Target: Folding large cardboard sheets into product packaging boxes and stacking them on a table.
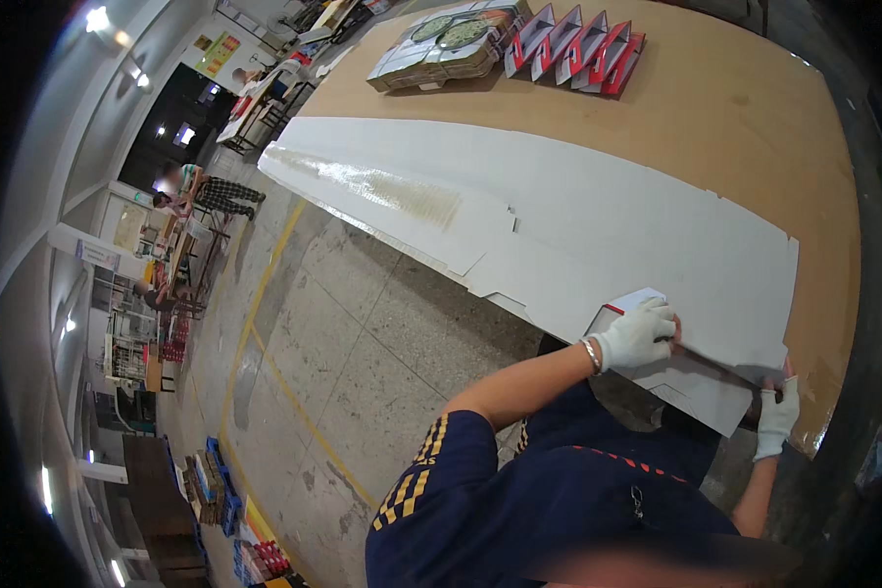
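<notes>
Cardboard (696, 382), flat, white with a red edge, lower right of frame, lying at the near edge of the brown table (755, 127), on a long white sheet (578, 216) spanning the frame's middle. Left hand (639, 335), white-gloved, fingers pressed flat on the cardboard's upper left corner, bracelet at wrist. Right hand (777, 416), white-gloved, curled at the cardboard's right edge beside the table rim; pinching or merely touching, cannot tell. Stack of printed flat cartons (446, 44), top centre. Row of red-and-white folded boxes (578, 44) standing just right of it. Concrete floor (363, 353) with yellow lines, left half.
</notes>
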Motion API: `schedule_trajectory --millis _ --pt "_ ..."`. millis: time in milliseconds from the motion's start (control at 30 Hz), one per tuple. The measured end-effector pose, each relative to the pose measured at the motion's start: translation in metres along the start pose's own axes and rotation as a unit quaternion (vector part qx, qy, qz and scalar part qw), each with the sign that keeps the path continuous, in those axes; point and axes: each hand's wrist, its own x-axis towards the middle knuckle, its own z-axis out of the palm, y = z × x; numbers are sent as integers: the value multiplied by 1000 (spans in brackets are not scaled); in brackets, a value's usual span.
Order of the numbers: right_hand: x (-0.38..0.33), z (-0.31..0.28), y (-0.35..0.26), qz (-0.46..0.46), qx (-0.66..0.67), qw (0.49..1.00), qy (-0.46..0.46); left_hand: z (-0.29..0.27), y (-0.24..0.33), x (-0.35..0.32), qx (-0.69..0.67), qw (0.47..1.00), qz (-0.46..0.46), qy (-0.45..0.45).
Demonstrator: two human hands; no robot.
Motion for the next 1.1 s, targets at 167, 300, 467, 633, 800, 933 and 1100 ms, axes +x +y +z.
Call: schedule_trajectory --millis 167,300,467,633,800,933,1100 --pt "27 13 26 132 -14 991 11 41 8 24 2 976 -125 176" --pt "40 12 6 101 42 993 34 54 19 36 184 976 -70 91" --pt "54 -4 -79 76 208 972 73 45 6 36 362 925 -113 -14" --pt "37 16 -120 20 254 957 136 40 6 53 283 945 -149 65" --pt "-5 91 -111 198 437 874 -77 67 28 62 310 949 -41 35" --pt "13 76 -113 293 188 937 -13 61 18 48 303 952 -37 32" --pt "28 84 -110 -62 9 998 -9 58 -7 37 333 939 -38 79"
